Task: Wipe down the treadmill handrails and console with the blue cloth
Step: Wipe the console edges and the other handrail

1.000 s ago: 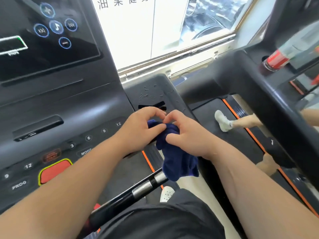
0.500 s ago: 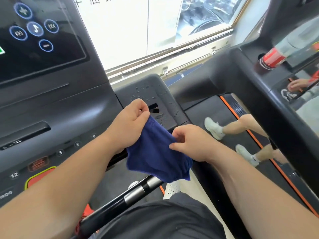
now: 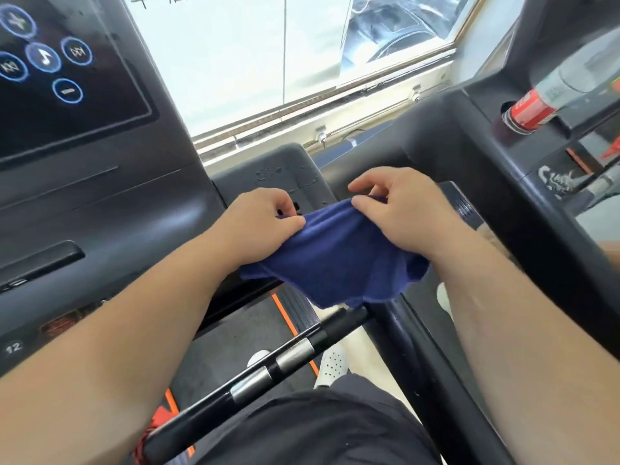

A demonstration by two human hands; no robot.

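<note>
The blue cloth [image 3: 339,260] hangs spread between both hands in mid-frame, above the black handrail [image 3: 268,367] with silver sensor bands. My left hand [image 3: 255,223] pinches the cloth's left top edge. My right hand [image 3: 399,213] pinches the right top edge. The dark console [image 3: 100,203] with its touch screen and number buttons fills the left. Behind the cloth, a wet grey side tray [image 3: 278,172] of the console carries water drops.
A neighbouring treadmill's black frame [image 3: 503,209] runs down the right, with a red-labelled bottle [image 3: 533,109] in its cup holder. A window lies ahead. The belt with orange trim [image 3: 285,313] and my white shoe [image 3: 332,364] show below.
The cloth was bunched between both hands; now my hands have drawn apart and pulled it open. My view has turned slightly, so the console sits further left.
</note>
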